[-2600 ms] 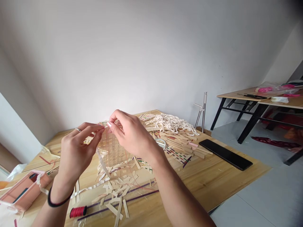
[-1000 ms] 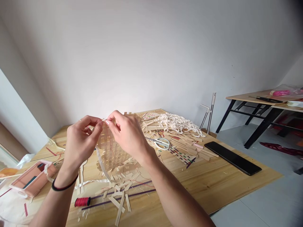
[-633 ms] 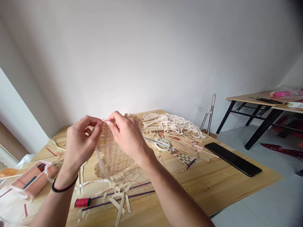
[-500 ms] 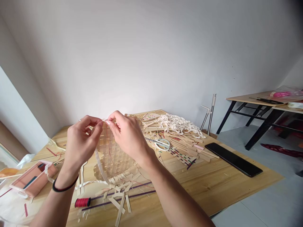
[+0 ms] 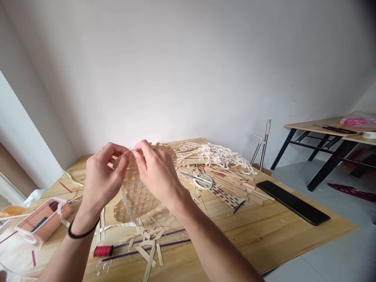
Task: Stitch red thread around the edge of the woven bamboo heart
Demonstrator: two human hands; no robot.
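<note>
A pale woven strip mat (image 5: 138,192) is held up above the wooden table (image 5: 264,231), its lower edge near the tabletop. My left hand (image 5: 102,176) pinches its top edge, a ring on one finger and a black band on the wrist. My right hand (image 5: 154,170) pinches the same top edge right beside it, fingertips nearly touching. A thin red thread (image 5: 135,176) runs down the mat from the fingers. A white band (image 5: 126,205) hangs from the mat's left side.
Cut strip offcuts (image 5: 148,239) and a red thread spool (image 5: 102,250) lie near me. Scissors (image 5: 201,180), a heap of white bands (image 5: 223,154), strips and a coloured woven piece (image 5: 229,197) sit further back. A black slab (image 5: 292,202) lies right, a pink box (image 5: 41,223) left.
Both hands stay pinched on the mat's top edge. The mat has dropped slightly and turned a little. The view has drifted left and up.
</note>
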